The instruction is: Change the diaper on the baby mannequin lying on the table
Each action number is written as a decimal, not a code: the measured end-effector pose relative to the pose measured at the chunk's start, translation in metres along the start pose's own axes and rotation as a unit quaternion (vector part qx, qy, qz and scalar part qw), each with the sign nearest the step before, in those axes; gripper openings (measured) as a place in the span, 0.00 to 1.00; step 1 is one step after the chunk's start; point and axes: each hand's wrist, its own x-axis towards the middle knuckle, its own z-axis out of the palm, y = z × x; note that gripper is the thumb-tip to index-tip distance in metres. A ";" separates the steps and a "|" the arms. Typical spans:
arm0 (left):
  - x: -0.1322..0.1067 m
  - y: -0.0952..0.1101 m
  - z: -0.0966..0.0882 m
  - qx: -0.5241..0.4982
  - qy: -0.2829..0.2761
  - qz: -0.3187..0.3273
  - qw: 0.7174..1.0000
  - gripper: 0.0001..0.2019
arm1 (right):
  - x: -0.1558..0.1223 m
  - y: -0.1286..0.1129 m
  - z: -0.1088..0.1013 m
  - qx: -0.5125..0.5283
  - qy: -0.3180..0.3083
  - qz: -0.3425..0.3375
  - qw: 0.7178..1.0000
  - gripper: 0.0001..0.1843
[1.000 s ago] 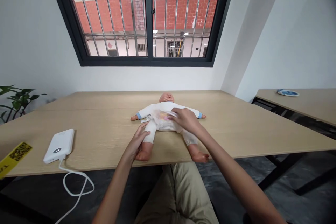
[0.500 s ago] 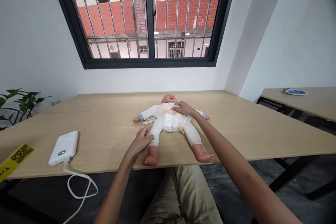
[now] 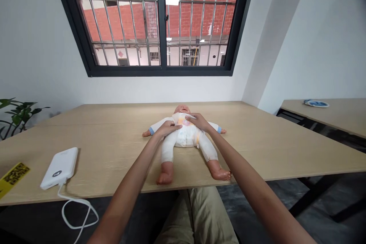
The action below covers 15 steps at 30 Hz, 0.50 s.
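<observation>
Doll (image 3: 185, 139): lies on its back on the table, about midway along the near edge, head toward the window and bare feet close to that edge; arms spread to both sides, legs apart; dressed in a white suit with blue cuffs, with a pale coloured patch on the chest.
Left hand (image 3: 168, 126): rests on the doll's chest, on the person's left side of the body, palm down; fingers (image 3: 175, 126) close together and bent over the white cloth. Whether they pinch the cloth cannot be told.
Right hand (image 3: 198, 121): lies on the doll's upper chest, just below the chin, touching the cloth; fingers (image 3: 191, 116) together and pointing toward the left hand. Their tips are near the left hand's. Whether they grip cannot be told.
Table (image 3: 114, 137): light wood, wide, its far edge against the white wall below the window.
Power bank (image 3: 59, 167): white, flat on the table near the near left corner, well apart from the doll.
Cable (image 3: 76, 213): white, runs from the power bank over the near edge and hangs in a loop below it.
Yellow tag (image 3: 11, 174): printed with a black code, at the left end of the table, beside the power bank.
Plant (image 3: 17, 112): green leaves beyond the table's left end.
Window (image 3: 160, 23): dark frame with metal bars, a red brick wall outside.
Second table (image 3: 337, 112): same wood, off to the right, apart from the first.
Blue item (image 3: 316, 103): flat and round, on the second table; too small to identify.
Trousers (image 3: 200, 213): khaki, the person's legs under the near edge.
</observation>
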 end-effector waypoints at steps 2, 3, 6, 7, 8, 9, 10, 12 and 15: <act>0.009 -0.009 -0.002 -0.016 -0.003 -0.002 1.000 0.15 | 0.004 0.009 0.002 -0.014 -0.002 0.029 0.999 0.31; 0.012 -0.013 -0.002 -0.030 0.003 -0.003 1.000 0.16 | 0.007 0.013 0.004 -0.024 0.000 0.043 0.999 0.31; 0.019 -0.025 0.000 -0.065 0.041 0.004 0.997 0.15 | 0.014 0.024 0.009 -0.043 0.000 0.060 0.997 0.31; 0.020 -0.028 0.001 -0.071 0.052 0.014 0.996 0.15 | 0.016 0.026 0.011 -0.040 -0.004 0.054 0.998 0.31; 0.021 -0.031 0.002 -0.076 0.059 0.026 0.995 0.16 | 0.017 0.028 0.012 -0.037 -0.006 0.048 0.998 0.30; 0.021 -0.032 0.003 -0.080 0.064 0.038 0.994 0.17 | 0.018 0.028 0.013 -0.036 -0.006 0.044 0.998 0.30; 0.021 -0.034 0.003 -0.084 0.071 0.049 0.993 0.19 | 0.018 0.028 0.015 -0.039 -0.002 0.044 0.998 0.29; 0.021 -0.037 0.002 -0.089 0.082 0.062 0.991 0.22 | 0.018 0.025 0.016 -0.052 0.014 0.052 0.997 0.27; 0.024 -0.043 -0.001 -0.082 0.100 0.062 0.990 0.22 | 0.014 0.018 0.013 -0.062 0.053 0.088 0.993 0.24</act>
